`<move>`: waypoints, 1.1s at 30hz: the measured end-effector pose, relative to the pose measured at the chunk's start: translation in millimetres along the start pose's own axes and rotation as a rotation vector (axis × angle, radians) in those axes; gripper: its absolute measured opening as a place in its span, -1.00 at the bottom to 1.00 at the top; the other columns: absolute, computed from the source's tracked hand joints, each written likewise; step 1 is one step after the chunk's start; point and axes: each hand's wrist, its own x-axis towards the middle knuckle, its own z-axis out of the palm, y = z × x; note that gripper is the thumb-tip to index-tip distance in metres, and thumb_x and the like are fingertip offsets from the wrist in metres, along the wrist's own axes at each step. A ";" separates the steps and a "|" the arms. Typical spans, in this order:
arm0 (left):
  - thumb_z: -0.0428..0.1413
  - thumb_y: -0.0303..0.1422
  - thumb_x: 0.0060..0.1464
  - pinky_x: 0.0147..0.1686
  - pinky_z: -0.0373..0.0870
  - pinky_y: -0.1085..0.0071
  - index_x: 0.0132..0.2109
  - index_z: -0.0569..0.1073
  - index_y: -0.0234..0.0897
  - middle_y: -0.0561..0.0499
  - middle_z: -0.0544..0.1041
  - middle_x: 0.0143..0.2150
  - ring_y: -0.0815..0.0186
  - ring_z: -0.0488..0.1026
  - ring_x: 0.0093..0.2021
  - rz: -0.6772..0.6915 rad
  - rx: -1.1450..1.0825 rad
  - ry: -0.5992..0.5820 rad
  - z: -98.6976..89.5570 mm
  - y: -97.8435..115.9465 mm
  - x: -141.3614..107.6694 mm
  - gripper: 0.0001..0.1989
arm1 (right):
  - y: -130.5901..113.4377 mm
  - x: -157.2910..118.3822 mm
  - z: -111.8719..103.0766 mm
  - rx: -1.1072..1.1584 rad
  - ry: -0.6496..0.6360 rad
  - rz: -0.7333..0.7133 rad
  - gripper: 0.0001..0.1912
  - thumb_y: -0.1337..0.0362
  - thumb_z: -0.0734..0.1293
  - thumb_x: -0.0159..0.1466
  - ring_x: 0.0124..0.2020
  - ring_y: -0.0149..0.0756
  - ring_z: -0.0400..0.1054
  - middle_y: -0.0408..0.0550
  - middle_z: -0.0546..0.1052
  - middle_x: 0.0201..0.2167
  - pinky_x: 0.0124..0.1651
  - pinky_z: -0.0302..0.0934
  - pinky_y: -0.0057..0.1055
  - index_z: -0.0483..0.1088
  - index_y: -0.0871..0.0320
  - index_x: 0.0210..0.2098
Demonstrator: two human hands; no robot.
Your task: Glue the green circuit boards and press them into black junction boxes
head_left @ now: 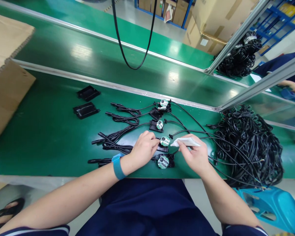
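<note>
My left hand (145, 148), with a teal band at the wrist, is closed at the left edge of a round green circuit board (165, 141), fingertips pinching it over a black plastic case. In my right hand (196, 156) is a white squeeze tube (188, 142), its nozzle pointing left at the board's right edge. Nearer me, another round board (163, 162) rests on a black case. Farther back lie a board (159, 124) on its case (153, 126) and one more board (164, 103). Black cables (120, 137) run out from the cases on both sides.
Two black plastic covers (86, 110) lie on the green bench (51, 137) at left, beside a cardboard box (9, 85). A big heap of black cables (250, 147) fills the right. A cable loop (135, 68) hangs ahead. A co-worker's hand (293, 86) shows far right, above a blue stool (280, 206).
</note>
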 end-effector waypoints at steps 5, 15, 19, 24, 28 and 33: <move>0.07 -0.38 0.28 -0.17 0.29 0.21 -0.19 0.55 -0.31 -0.10 0.44 -0.29 0.16 0.30 -0.19 -0.035 0.090 -0.070 -9.9 5.5 1.9 -0.83 | -12.3 -16.5 -11.8 0.093 0.021 0.086 -0.84 0.34 0.34 0.34 -0.38 -0.29 0.45 -0.09 0.53 -0.38 -0.25 0.36 -0.30 0.47 0.09 -0.40; 0.04 -0.40 0.29 -0.02 0.34 0.15 0.05 0.46 -0.34 -0.20 0.52 -0.03 0.11 0.38 0.00 0.154 0.074 0.029 -25.6 22.8 -63.2 -0.77 | -23.7 -36.8 7.0 0.064 -0.122 -0.091 -0.87 0.43 0.32 0.33 -0.29 -0.30 0.47 -0.09 0.55 -0.34 -0.24 0.39 -0.34 0.44 0.07 -0.27; -0.01 -0.46 0.31 -0.09 0.35 0.18 0.04 0.49 -0.27 -0.15 0.53 -0.10 0.16 0.41 -0.08 0.169 0.137 0.039 -4.8 17.1 -71.3 -0.75 | -25.8 -33.0 11.7 0.032 -0.149 -0.123 -0.87 0.42 0.30 0.34 -0.31 -0.31 0.47 -0.08 0.55 -0.37 -0.25 0.39 -0.35 0.42 0.07 -0.28; -0.01 -0.48 0.32 -0.12 0.33 0.21 0.09 0.48 -0.24 -0.11 0.53 -0.16 0.19 0.40 -0.12 0.175 0.146 0.059 2.9 12.1 -74.3 -0.71 | -26.3 -33.0 13.5 0.025 -0.154 -0.123 -0.86 0.41 0.29 0.35 -0.33 -0.31 0.46 -0.08 0.54 -0.38 -0.26 0.39 -0.36 0.40 0.07 -0.32; -0.03 -0.47 0.33 -0.14 0.33 0.23 0.10 0.49 -0.24 -0.10 0.51 -0.19 0.20 0.38 -0.14 0.169 0.141 0.056 2.6 10.7 -76.7 -0.71 | -26.4 -35.8 12.3 0.004 -0.157 -0.123 -0.87 0.41 0.29 0.35 -0.32 -0.31 0.46 -0.08 0.54 -0.37 -0.25 0.39 -0.35 0.41 0.07 -0.30; -0.04 -0.46 0.34 -0.16 0.31 0.25 0.09 0.49 -0.28 -0.10 0.50 -0.22 0.21 0.35 -0.17 0.184 0.161 0.060 2.5 10.5 -75.6 -0.71 | -25.8 -41.5 6.6 -0.004 -0.164 -0.086 -0.87 0.40 0.30 0.34 -0.32 -0.30 0.46 -0.07 0.54 -0.35 -0.25 0.38 -0.35 0.41 0.08 -0.32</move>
